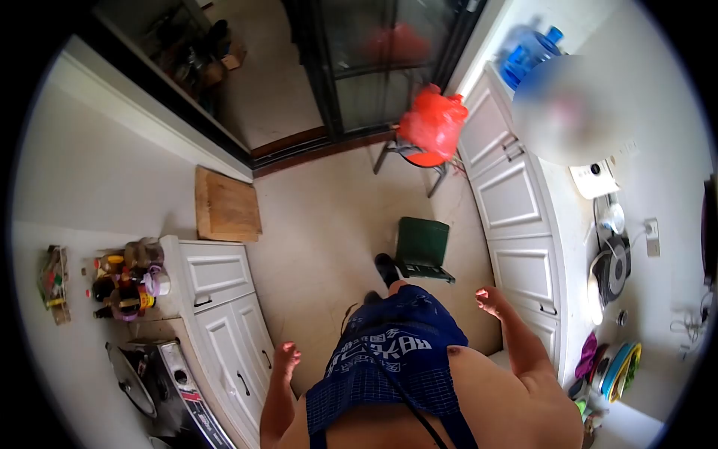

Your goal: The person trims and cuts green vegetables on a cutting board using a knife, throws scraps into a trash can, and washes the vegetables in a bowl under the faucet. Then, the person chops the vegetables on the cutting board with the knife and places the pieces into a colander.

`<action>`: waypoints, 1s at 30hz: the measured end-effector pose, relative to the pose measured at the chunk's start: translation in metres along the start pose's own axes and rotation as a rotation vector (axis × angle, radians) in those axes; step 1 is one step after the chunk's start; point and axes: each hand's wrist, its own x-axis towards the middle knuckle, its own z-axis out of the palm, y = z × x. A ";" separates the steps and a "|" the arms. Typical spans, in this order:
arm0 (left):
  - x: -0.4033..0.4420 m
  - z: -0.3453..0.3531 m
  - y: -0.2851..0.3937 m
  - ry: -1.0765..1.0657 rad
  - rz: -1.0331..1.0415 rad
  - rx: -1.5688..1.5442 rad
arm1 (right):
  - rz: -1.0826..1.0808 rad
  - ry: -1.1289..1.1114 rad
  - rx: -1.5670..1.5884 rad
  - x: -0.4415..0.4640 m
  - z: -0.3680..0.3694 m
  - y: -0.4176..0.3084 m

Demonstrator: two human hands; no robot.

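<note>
My left hand (286,359) hangs beside my body at the lower left, near the white cabinet doors, with its fingers curled in and nothing visible in them. On the other side, my right hand (490,301) is raised a little, its fingers also curled and no object showing. It is nearest to the right-hand cabinets, apart from them. Between my hands is the blue apron (396,333) with white lettering that I wear. A dark green folding stool (422,245) stands on the floor just ahead of my feet.
A red plastic bag (434,123) rests on a stool by the glass door (366,90). A wooden board (226,206) leans at the left wall. Bottles (127,288) and a gas stove (179,378) occupy the left counter. A water jug (529,58) and an induction cooker (609,269) sit right.
</note>
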 end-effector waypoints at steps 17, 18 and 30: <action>0.069 0.004 0.007 0.004 0.007 0.212 | -0.276 -0.171 -0.680 0.173 -0.015 -0.273; 0.063 0.011 0.046 0.020 0.028 0.182 | -0.251 -0.184 -0.902 0.185 -0.009 -0.306; 0.239 -0.055 0.198 -0.156 0.101 0.535 | -0.611 -0.693 -0.462 0.283 0.126 -0.611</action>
